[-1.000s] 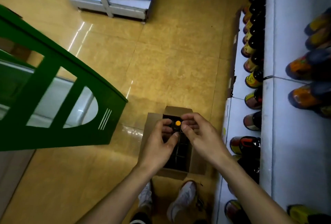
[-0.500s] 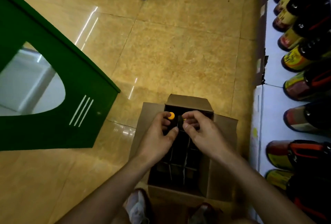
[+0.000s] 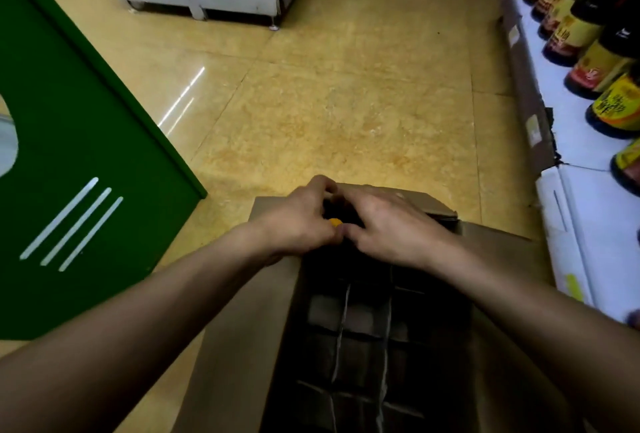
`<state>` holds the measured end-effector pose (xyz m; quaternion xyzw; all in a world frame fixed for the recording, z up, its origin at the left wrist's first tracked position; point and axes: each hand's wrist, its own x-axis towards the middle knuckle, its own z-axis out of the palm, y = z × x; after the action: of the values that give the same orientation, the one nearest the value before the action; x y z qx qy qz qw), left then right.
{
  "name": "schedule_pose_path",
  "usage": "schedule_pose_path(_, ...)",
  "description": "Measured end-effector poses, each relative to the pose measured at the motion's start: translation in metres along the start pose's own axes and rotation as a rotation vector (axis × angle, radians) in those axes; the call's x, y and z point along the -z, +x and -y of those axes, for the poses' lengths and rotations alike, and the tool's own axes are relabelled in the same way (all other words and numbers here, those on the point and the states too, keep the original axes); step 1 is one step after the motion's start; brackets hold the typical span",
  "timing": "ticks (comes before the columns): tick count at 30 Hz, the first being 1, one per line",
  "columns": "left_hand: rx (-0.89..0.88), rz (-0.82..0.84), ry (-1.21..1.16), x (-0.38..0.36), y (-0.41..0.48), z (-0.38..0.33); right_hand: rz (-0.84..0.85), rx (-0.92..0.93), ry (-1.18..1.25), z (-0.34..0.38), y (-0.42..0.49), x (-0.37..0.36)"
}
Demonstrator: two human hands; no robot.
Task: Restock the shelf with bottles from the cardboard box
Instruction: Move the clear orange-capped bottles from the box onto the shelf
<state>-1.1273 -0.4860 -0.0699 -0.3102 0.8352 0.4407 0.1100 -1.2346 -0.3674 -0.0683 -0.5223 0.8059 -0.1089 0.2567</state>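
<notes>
One orange-capped bottle (image 3: pixel 335 223), mostly hidden.

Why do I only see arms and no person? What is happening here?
The camera sits on the person's head and looks down, so you see only their two arms. They are in a shop. On the floor stands a cardboard box with little card walls inside. The left hand curls round a bottle with an orange cap at the box's far end. The right hand lies beside it; I can't tell if it grips anything. On the right is a white shelf with more bottles.
</notes>
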Motion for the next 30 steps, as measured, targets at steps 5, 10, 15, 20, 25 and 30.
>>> schedule_pose_path(5,-0.032,0.087,0.009,0.006,0.012,0.007,0.122,-0.039,0.064,0.003,0.012,-0.006)
schedule_pose_path(10,-0.109,0.138,0.08,0.012,0.008,0.006,0.074,-0.092,0.122,-0.003,0.01,-0.027)
schedule_pose_path(15,-0.217,0.103,0.075,0.007,-0.002,0.03,-0.016,-0.098,0.121,-0.013,0.01,-0.039)
schedule_pose_path(20,-0.23,0.051,-0.014,0.0,-0.01,0.037,-0.065,-0.148,0.073,-0.011,0.011,-0.048)
schedule_pose_path(25,-0.223,0.044,0.005,-0.002,-0.011,0.036,-0.122,-0.147,0.026,-0.003,0.011,-0.05)
schedule_pose_path(30,-0.225,0.03,-0.047,-0.004,-0.012,0.035,-0.16,-0.115,-0.015,0.001,0.002,-0.047)
